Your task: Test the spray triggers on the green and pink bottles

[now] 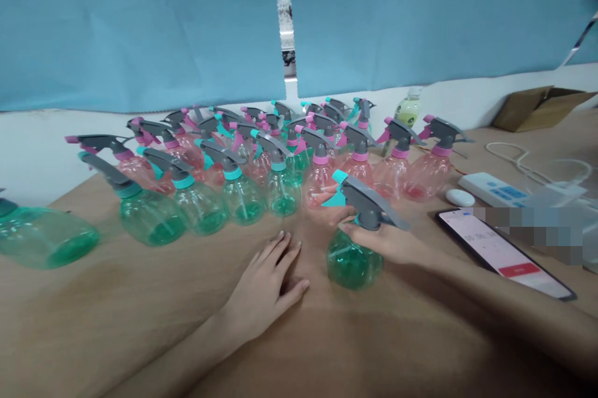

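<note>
My right hand (pixel 374 237) is wrapped round the neck of a green spray bottle (pixel 355 264), which has a grey head and a turquoise trigger. Part of the bottle's collar is hidden by the fingers. Flat on the table, my left hand (pixel 266 283) lies with its fingers stretched out and nothing in it. Beyond it stand several green spray bottles (pixel 245 200) in a front row toward the left. Pink spray bottles (pixel 357 167) with pink collars and triggers stand behind the held bottle.
A phone (pixel 504 255) lies on the wooden table (pixel 116 311) at the right, near a white round case (pixel 460 198) and a power strip (pixel 493 189). A cardboard box (pixel 537 110) and a drink bottle (pixel 408 108) stand at the back. Blue sheeting (pixel 140 24) covers the wall.
</note>
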A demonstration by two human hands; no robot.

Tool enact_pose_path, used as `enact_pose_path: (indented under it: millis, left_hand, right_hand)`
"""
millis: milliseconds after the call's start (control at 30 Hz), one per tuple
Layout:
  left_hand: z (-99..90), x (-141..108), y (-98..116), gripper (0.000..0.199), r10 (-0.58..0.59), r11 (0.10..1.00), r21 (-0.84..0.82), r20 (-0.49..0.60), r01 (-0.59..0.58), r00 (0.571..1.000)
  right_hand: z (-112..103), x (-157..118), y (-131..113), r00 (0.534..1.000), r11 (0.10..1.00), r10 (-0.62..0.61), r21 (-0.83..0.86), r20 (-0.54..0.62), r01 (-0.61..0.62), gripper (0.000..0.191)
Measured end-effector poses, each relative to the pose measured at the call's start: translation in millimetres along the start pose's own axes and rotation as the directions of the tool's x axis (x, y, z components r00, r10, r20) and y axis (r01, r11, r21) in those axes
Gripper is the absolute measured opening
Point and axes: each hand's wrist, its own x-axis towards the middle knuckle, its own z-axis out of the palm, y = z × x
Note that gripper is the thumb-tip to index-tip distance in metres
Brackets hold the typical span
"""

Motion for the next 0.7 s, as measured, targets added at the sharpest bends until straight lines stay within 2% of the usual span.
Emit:
enact_pose_path:
  millis: [200, 600, 700]
  left_hand:
    - [-1.3, -0.2, 0.5, 0.057, 0.003, 1.0, 0.002, 0.008, -0.003, 1.0]
    - [0.4, -0.2, -1.5, 0.057, -0.001, 1.0, 0.014, 0.01, 0.001, 1.0]
    - [0.8, -0.4, -2.2, 0.057, 0.004, 1.0, 0.013, 0.001, -0.004, 1.0]
  right_hand:
    - [0.9, -0.1, -1.3, 1.0, 1.0, 0.012, -0.017, -0.008, -0.012, 0.014]
    - [-1.0, -1.2, 7.5, 0.999, 0.993, 0.023, -0.114, 0.022, -0.021, 0.02]
    - [-1.7, 0.2, 4.4, 1.0, 0.996, 0.019, -0.091, 0.024, -0.017, 0.028]
